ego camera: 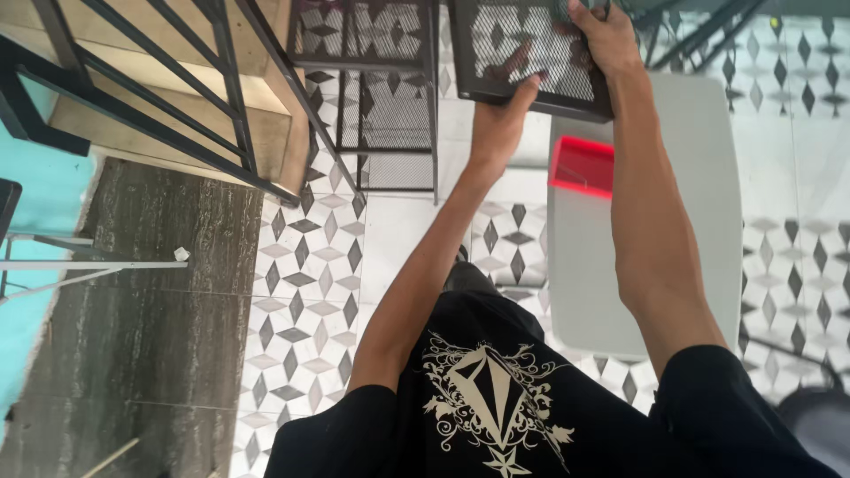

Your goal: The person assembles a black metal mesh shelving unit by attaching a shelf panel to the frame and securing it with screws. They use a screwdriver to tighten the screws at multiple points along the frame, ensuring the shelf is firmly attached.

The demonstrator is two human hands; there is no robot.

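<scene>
Gripping the black mesh panel (531, 53) above the white table (691, 177), I am clutching its lower edge with my left hand (498, 124) and its right side with my right hand (606, 40); a red box (583, 165) is sitting on the table just below the panel.

Both hands (549, 80) on black mesh panel (531, 44)

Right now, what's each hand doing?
Left hand: closed on the black mesh panel, at its lower edge.
Right hand: closed on the same panel, at its right side.
</scene>
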